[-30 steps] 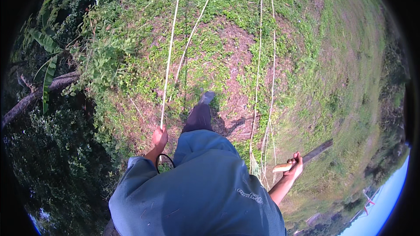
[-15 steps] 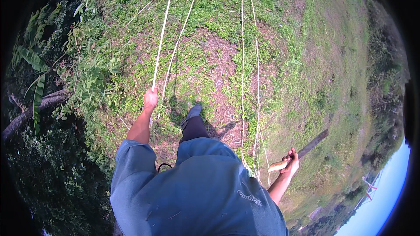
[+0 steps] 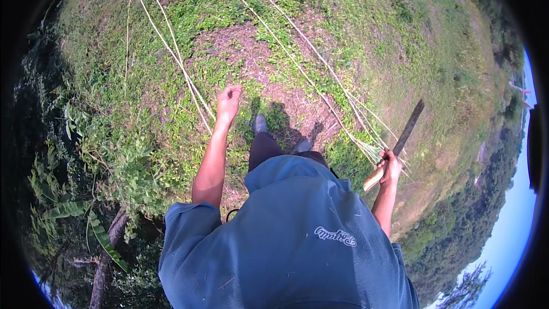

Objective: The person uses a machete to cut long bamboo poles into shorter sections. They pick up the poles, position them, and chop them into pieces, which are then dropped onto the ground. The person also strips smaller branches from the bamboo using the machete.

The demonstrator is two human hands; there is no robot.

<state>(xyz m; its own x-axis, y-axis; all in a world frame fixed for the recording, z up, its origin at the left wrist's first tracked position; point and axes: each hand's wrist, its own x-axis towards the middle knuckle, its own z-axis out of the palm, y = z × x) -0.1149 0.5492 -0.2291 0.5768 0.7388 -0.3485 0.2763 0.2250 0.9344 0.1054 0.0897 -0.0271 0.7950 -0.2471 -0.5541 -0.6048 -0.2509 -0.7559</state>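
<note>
My right hand is wrapped round the pale wooden handle of a machete. Its long dark blade points up and to the right. Just beyond this hand lie the frayed ends of several long, pale, thin stalks, which run away across the grass. My left hand is in the air ahead of my body, fingers loosely curled, with nothing visible in it. Left of it, another group of long pale stalks lies on the ground; their near ends pass close to my left forearm.
Low green plants and brown dry patches cover the ground. Dense bushes and a tree trunk stand at the left. My shoes are on the grass below. A wooded slope and sky are at the right.
My left hand has let go of the long pale stalk, which now lies at the left, and has moved right. The view has turned; my right hand still grips the machete.
</note>
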